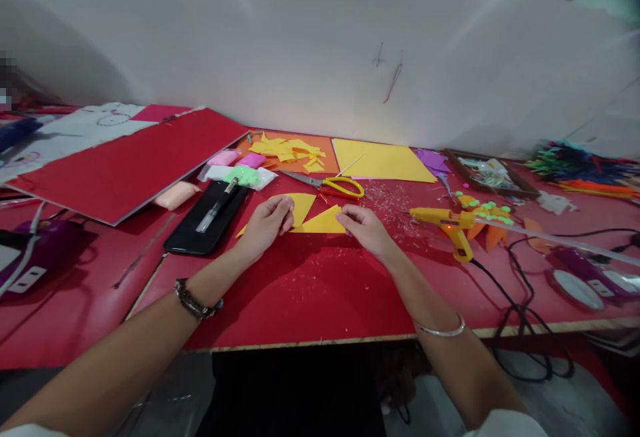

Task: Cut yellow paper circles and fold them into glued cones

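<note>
My right hand (366, 226) pinches the right end of a yellow paper piece (323, 222), cut to a long pointed shape, just above the red tabletop. The piece's thin left end reaches my left hand (270, 221), whose fingers are curled closed; what they hold, if anything, is hidden. Behind and under my left hand is another yellow paper piece (302, 206), partly covered by the fingers. Just beyond both hands lie scissors (345, 187) with yellow and red handles, blades pointing left.
A yellow glue gun (453, 225) with its light on lies at right, its black cable (523, 317) hanging off the edge. At left are a black case (200, 227) with a pen (216, 206) and a red board (135, 160). Yellow sheets (385, 161) and scraps (285, 149) lie behind.
</note>
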